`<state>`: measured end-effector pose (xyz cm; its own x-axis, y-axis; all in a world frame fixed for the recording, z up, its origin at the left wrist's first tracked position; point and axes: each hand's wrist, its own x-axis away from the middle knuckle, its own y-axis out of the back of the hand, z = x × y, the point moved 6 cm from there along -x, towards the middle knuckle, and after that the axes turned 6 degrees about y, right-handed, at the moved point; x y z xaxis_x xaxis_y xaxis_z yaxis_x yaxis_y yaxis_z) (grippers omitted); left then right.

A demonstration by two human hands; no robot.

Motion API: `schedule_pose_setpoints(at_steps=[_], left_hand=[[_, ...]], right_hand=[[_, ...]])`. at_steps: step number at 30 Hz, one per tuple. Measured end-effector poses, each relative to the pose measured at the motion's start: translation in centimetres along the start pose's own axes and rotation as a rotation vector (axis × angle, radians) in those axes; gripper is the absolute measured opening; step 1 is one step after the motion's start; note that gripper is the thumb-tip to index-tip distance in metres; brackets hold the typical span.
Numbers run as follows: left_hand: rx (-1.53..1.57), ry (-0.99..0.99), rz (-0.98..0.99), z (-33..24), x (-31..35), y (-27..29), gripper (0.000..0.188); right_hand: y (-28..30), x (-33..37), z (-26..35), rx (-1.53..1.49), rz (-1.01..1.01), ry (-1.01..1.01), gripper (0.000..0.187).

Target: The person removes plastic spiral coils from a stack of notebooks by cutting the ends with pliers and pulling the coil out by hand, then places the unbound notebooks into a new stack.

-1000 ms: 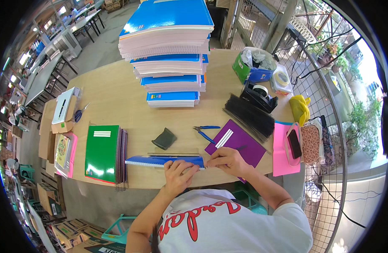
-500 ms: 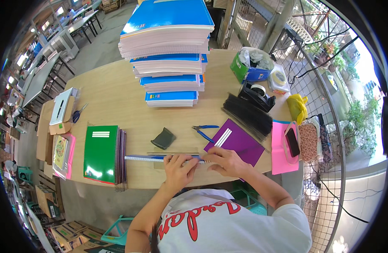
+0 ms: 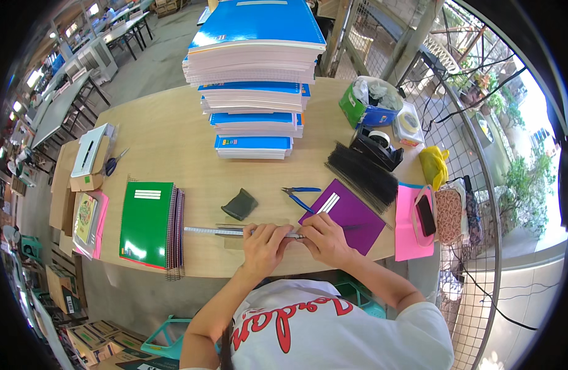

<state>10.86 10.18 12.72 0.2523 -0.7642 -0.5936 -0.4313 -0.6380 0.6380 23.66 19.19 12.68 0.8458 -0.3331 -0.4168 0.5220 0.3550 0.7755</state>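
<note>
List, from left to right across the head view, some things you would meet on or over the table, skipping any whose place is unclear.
Scissors, green notebook, left hand, right hand, phone.

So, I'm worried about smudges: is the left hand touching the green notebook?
Apart. The head view shows the left hand well to the right of the green notebook, with tabletop visible between them.

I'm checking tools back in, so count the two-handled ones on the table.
2: scissors on the left, beside the cardboard; pliers beyond the right hand, by the purple cover. More may be hidden behind the book stacks.
</note>
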Motion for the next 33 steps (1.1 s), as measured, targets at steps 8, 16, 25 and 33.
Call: schedule_pose_setpoints(at_steps=[8,16,25,33], left_hand=[[-0.029,0.001,0.060,-0.2,0.4,-0.1,0.031],[-0.095,0.014,0.090,-1.2,-0.2,-1.1,0.019],[-0.166,0.148,0.004,1.9,0.9,0.8,0.025],[-0.098,0.084,0.029,2.1,0.9,0.6,0.026]], right_hand=[[-2.0,-6.9,-6.6,-0.305,0.023,-0.207,0.046],[-26.5,-12.7,-10.0,0.178,0.609,-0.072,0.069],[-2.2,-9.7,-9.2,-0.791,0.561,-0.088,0.047],[-0.7,-5.0,-6.2,-0.873,0.672,0.080,0.042]])
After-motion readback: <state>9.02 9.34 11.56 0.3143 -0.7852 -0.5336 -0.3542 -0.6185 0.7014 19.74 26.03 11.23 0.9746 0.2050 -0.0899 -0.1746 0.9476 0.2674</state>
